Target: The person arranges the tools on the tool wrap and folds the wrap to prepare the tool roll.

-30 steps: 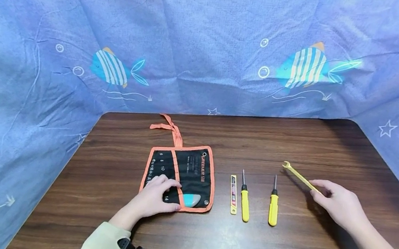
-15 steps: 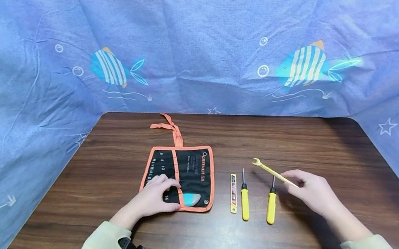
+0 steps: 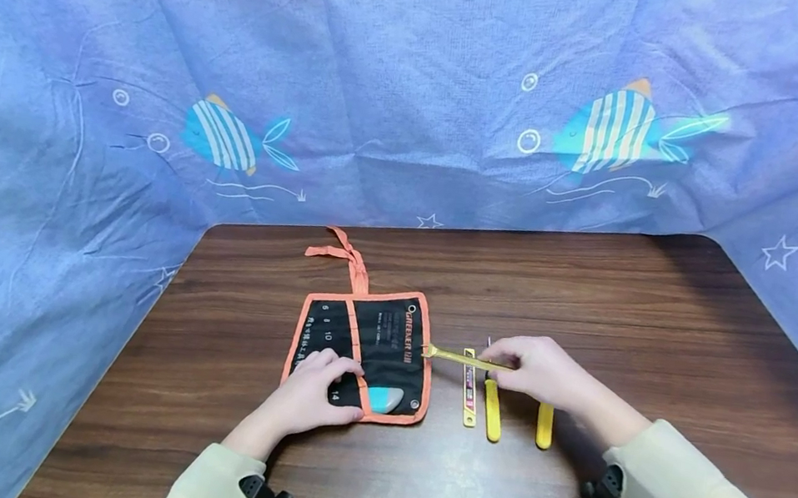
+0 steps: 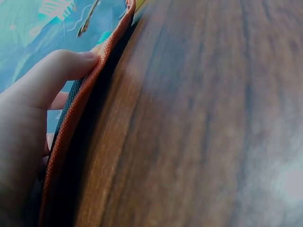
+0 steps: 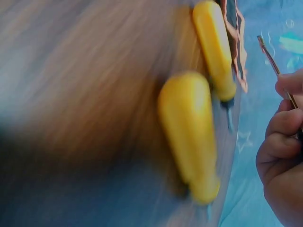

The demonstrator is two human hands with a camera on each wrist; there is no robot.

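The right hand (image 3: 538, 371) pinches a thin yellow metal wrench (image 3: 463, 359). The left hand (image 3: 315, 394) presses spread fingers on a black-and-orange cloth tool pouch (image 3: 387, 340).

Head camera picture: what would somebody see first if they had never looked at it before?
Probably the black tool pouch with its orange edge, lying in the middle of the brown table. The left hand rests on it, and the right hand holds a thin yellow wrench pointing at the pouch. Behind is a blue cloth with striped fish.
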